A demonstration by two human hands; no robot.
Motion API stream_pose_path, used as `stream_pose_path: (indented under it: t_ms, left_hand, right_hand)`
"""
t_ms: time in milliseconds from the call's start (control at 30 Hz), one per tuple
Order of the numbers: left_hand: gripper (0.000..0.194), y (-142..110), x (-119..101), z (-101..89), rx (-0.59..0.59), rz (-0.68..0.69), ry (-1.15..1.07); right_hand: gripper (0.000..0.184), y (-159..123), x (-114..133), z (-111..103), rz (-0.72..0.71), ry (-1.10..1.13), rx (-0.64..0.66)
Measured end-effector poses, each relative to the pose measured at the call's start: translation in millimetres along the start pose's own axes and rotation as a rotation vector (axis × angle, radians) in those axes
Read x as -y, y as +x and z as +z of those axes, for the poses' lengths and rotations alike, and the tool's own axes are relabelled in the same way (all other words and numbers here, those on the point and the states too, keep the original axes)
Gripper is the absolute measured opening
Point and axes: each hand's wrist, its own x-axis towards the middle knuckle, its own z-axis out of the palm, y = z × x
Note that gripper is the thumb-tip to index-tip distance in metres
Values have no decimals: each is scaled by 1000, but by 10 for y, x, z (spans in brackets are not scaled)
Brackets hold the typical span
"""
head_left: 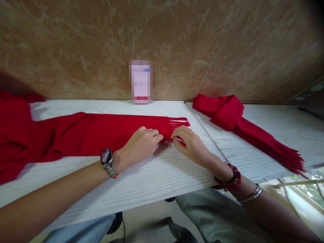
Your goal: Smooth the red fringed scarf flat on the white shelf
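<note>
Backdrop: brown marbled wall across the top of the frame, pale white wood-grain surface below it. Right hand, centre right: grip closed, thumb and fingertips pinching red strands at the lower corner of the fringe. Left hand, just beside it at centre: fingers bent over the lower edge near that fringe; whether its grip pinches or only presses, cannot tell. Beneath both, the long red fabric scarf, spread flat from centre to the left edge of the frame, bunched at far left. On the left wrist, a dark-faced smartwatch and beaded bracelet; on the right, a red band and silver bangle. Above the hands, upper centre: pink rectangular phone-like object, pixelated, upright against the wall. Right of frame, past a seam: second red fabric scarf, looped over itself, fringe toward lower right. Bottom edge: light-blue trouser leg, grey-green trouser leg, pale tiled floor between.
</note>
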Motion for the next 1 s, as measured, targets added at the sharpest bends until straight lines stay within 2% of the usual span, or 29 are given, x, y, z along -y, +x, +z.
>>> stream_pose_path:
  t_ms: [67,167,333,533,667,767,867,1000]
  left_hand:
    - [9,34,-8,28,-21,-43,-11]
    - [7,24,-34,68,-34,-68,-9]
    - [7,10,-67,87,-36,-100,-28]
    - [9,34,-73,87,-12,-181,-55]
    - [10,43,-76,97,-16,-209,-60]
    - [8,32,-55,105,-74,-158,-71]
    - [15,4,-12,127,-109,-5,-99]
    - [14,-27,41,157,-11,109,-95]
  right_hand:
    - [12,-17,8,-1,-17,-42,8]
    - [27,-45,28,-9,-51,-159,57]
    - [42,-63,78,-8,-129,-278,101]
    - [14,-55,106,24,-148,-350,-27]
    - [14,-34,110,24,-184,-320,-23]
    - [17,-38,73,7,-170,-282,-39]
    - [17,-79,-4,-21,-188,-261,-37]
    - [21,-162,-92,-58,-275,-278,119]
